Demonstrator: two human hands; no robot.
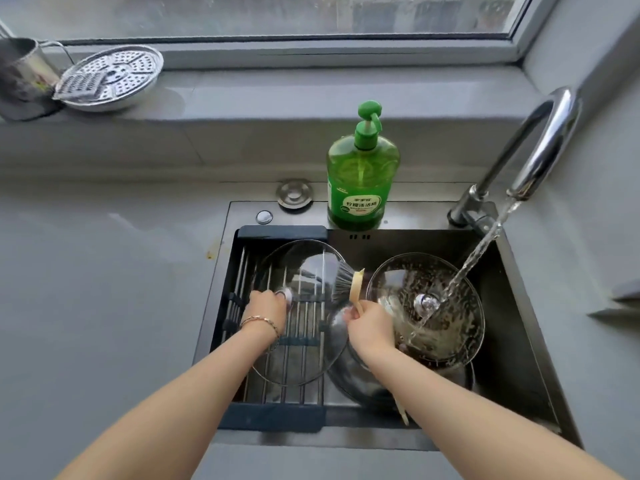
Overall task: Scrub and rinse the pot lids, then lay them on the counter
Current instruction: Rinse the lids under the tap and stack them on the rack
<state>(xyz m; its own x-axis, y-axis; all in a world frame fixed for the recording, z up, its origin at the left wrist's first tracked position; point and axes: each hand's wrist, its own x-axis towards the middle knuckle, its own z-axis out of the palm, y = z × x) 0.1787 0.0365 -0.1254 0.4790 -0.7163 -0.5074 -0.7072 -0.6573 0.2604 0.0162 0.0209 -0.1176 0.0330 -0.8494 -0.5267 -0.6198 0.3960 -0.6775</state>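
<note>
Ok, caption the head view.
Washing up: left hand holds a glass lid, right hand grips a brush, tap running.

Green soap bottle (362, 168) (green-and-white label), grey counter (104, 271), black sink (415, 244), perforated silver steamer plate (114, 76).

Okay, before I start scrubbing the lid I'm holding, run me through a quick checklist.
1. Left hand grips lid by its knob: ok.
2. Right hand holds brush, bristles at the lid: ok.
3. Lid held over rack, inside sink: ok.
4. Tap running: ok, but the stream falls on the second lid.
5. Soap on the brush: cannot tell.
</note>
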